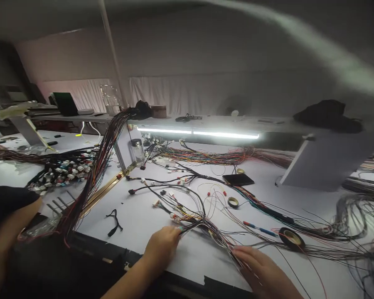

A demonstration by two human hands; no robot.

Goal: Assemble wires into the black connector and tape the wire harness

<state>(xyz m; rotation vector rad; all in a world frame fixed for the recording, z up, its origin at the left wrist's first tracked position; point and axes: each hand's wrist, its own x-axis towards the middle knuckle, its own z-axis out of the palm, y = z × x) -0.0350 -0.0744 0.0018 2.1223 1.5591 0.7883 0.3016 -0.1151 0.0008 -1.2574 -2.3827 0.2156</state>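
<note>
My left hand is closed on a few thin wires at the near edge of the white table. Those wires run right into a branching wire harness with small connectors on its far ends. Farther right, my right hand lies against the harness's wire bundle, fingers stretched out and slightly blurred; its underside is hidden. Beyond the hands, a second dark harness stretches across the table. A roll of black tape and a blue and red pen lie to the right.
A black phone and a small tape roll lie mid-table. A glass jar stands by the shelf support. Wire bundles hang from the shelf at left. Another person's arm is at far left.
</note>
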